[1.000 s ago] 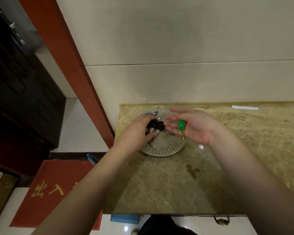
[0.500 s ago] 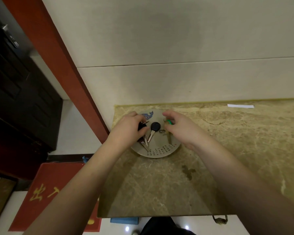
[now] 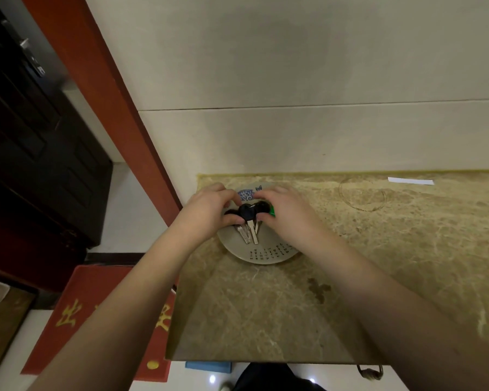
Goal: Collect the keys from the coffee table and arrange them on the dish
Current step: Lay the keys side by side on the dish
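Observation:
A round pale dish (image 3: 268,253) with blue painting and rows of small black writing sits at the far left corner of the marble top. Several black-headed keys (image 3: 249,218) lie bunched on it, silver blades pointing toward me. My left hand (image 3: 206,210) pinches the black key heads from the left. My right hand (image 3: 287,213) closes on them from the right, with a green key tag (image 3: 272,211) showing under its fingers. Both hands hide the dish's far part.
The marble top (image 3: 378,263) meets a pale wall at the back. A white paper strip (image 3: 410,181) lies far right, beside a faint ring mark (image 3: 362,196). A red door frame (image 3: 110,94), dark door and red floor mat (image 3: 76,320) are to the left.
The hands have drawn closer over the dish. The spread keys are now gathered into one bunch, heads together. The green tag has gone from my open right palm to under its fingers.

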{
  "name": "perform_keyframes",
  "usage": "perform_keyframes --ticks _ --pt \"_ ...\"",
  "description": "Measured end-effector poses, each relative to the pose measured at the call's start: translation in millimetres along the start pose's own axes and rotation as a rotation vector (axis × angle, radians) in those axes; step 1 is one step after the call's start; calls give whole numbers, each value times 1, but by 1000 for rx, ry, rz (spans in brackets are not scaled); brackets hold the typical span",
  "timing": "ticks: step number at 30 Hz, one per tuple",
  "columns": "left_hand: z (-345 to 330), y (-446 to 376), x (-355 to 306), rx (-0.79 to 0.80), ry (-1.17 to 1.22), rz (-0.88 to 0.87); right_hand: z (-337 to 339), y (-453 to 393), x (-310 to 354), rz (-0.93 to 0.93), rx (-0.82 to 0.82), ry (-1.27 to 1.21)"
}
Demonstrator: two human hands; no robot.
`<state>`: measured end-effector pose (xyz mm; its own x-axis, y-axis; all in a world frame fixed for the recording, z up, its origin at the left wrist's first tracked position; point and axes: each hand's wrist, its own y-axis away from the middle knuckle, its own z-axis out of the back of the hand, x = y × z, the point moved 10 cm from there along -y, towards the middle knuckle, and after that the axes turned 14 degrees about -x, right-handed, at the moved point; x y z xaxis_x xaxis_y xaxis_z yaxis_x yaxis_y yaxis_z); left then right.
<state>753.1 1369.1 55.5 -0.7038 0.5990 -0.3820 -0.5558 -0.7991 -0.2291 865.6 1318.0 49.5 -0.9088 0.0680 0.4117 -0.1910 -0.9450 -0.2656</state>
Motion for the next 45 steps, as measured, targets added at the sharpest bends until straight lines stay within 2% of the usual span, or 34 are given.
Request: perform_keyframes --ticks 3,8,18,24,30,38,45 --pt "-2 -5 0 30 38 0 -4 0 4 39 10 56" --pt "0 1 2 -45 64 11 -4 -1 3 10 15 -44" --pt "-7 -4 -6 -58 -27 -55 1 3 -4 6 15 -116" --pt "3 -6 -1 -136 -52 -38 25 7 -31 -66 -74 -150" --pt "2 -3 -36 -211 22 -111 42 19 -54 -111 -148 -130" --pt "5 -20 -50 -283 -12 -42 42 34 -47 -115 -124 -176" --pt "15 -14 -18 -339 110 187 41 44 -49 -102 -105 -177"
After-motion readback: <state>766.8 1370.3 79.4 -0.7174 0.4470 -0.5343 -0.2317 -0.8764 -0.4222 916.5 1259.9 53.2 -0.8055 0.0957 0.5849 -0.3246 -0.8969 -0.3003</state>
